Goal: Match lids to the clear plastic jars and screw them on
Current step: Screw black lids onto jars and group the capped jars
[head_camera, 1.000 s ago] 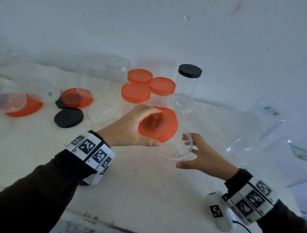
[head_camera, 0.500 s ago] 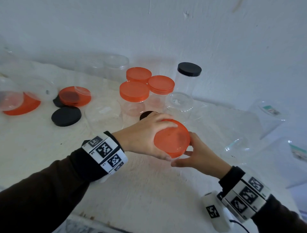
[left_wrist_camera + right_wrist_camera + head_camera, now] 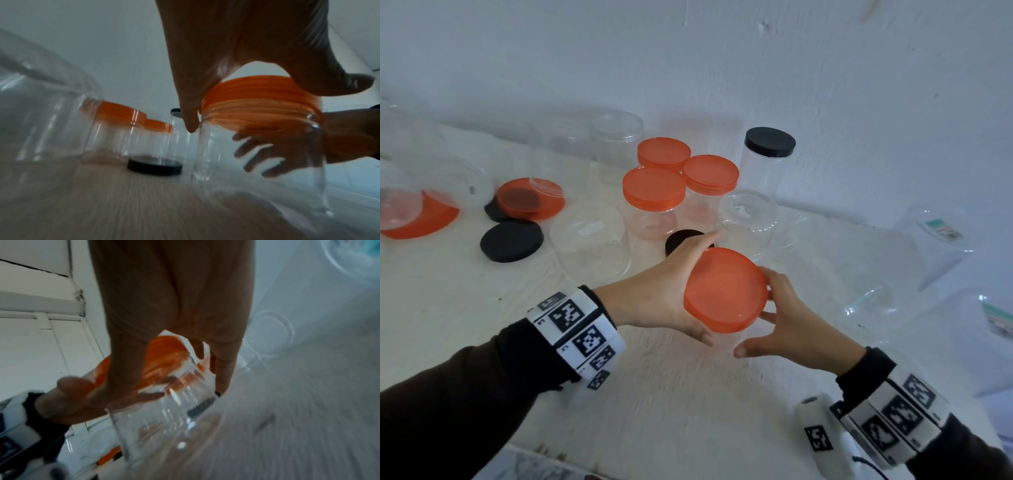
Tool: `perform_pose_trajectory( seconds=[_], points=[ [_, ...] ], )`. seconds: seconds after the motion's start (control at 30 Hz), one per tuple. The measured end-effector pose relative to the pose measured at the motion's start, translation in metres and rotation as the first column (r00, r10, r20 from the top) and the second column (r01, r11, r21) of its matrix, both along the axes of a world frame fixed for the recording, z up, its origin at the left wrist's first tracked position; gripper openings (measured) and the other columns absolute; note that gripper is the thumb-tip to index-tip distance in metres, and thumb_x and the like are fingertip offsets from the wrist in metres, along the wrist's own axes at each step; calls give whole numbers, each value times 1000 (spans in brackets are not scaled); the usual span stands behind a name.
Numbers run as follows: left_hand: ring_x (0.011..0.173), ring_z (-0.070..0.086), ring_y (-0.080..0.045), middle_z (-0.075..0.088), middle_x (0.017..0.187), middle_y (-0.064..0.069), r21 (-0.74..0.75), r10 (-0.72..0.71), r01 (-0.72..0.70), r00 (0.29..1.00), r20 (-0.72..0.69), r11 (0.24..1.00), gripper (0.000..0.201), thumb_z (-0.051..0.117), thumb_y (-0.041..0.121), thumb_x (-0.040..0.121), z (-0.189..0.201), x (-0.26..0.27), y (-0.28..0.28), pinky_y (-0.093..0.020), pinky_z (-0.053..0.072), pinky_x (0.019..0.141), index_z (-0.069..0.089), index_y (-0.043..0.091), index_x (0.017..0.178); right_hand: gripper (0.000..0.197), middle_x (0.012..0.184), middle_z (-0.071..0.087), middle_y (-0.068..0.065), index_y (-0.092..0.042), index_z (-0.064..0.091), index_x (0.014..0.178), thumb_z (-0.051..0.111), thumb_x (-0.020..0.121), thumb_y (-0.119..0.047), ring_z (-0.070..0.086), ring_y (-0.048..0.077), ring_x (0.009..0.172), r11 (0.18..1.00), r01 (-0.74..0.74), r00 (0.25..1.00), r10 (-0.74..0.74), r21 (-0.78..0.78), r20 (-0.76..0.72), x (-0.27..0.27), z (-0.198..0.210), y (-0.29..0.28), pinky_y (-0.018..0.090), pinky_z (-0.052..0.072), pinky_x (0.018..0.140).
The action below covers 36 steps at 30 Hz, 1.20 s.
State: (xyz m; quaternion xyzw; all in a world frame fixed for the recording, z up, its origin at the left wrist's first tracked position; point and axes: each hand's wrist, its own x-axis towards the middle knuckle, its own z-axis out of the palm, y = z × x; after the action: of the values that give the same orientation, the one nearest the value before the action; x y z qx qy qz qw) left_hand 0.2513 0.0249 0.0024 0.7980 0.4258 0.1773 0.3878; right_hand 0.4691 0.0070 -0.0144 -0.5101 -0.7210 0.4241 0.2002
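Observation:
An orange lid (image 3: 725, 290) sits on the mouth of a clear plastic jar (image 3: 257, 155) at the table's middle. My left hand (image 3: 671, 291) grips the lid's rim from the left, thumb near me and fingers over its far edge. My right hand (image 3: 787, 325) wraps round the jar's body from the right, just below the lid. In the left wrist view the lid (image 3: 259, 100) lies slightly tilted on the jar's neck, and the right hand's fingers (image 3: 259, 155) show through the clear wall. The jar (image 3: 164, 418) is mostly hidden under the lid in the head view.
Three orange-lidded jars (image 3: 654, 192) and a tall black-lidded jar (image 3: 768, 154) stand behind. Loose black lids (image 3: 512, 240) (image 3: 681, 240), orange lids (image 3: 530, 198) and open clear jars (image 3: 590, 240) (image 3: 750, 219) lie to the left and behind. More clear jars (image 3: 941, 240) lie at right.
My left hand has carried the orange lid rightward and set it flat onto the jar's mouth. My right hand has closed round the jar below it.

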Motion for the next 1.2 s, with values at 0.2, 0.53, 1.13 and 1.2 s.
perform_pose_trajectory(
  seconds=[0.2, 0.53, 1.13, 1.2],
  points=[
    [128, 32, -1, 23, 133, 25, -210, 68, -42, 991, 115, 977, 127, 88, 15, 55, -16, -10, 1, -17, 33, 105, -2, 40, 140, 99, 130, 16, -25, -50, 15, 130, 71, 49, -66, 28, 1, 126, 942, -247, 949, 187, 228, 254, -2, 41, 3, 20, 31, 103],
    [124, 38, -2, 38, 132, 17, -308, 82, -56, 994, 73, 950, 103, 85, 18, 61, -28, -13, 10, -17, 34, 101, 18, 35, 138, 99, 143, 16, -9, -46, 10, 141, 76, 67, -45, 24, 17, 127, 868, -484, 722, 326, 108, 610, -37, 65, 19, 40, 42, 99],
    [116, 44, 3, 42, 121, 24, -281, 112, -78, 988, 107, 956, 92, 85, 10, 60, -27, -12, 13, -4, 38, 87, 28, 35, 128, 93, 122, 31, -6, -51, 19, 135, 73, 60, -59, 41, 17, 102, 857, -506, 627, 286, 100, 724, -50, 72, 25, 30, 45, 82],
    [115, 45, -1, 42, 119, 24, -280, 109, -78, 989, 97, 957, 92, 85, 12, 61, -27, -12, 12, -8, 40, 87, 25, 36, 127, 97, 118, 35, -2, -40, 21, 138, 61, 58, -77, 44, 17, 90, 880, -452, 603, 180, 146, 777, -53, 72, 20, 28, 40, 73]
  ],
)
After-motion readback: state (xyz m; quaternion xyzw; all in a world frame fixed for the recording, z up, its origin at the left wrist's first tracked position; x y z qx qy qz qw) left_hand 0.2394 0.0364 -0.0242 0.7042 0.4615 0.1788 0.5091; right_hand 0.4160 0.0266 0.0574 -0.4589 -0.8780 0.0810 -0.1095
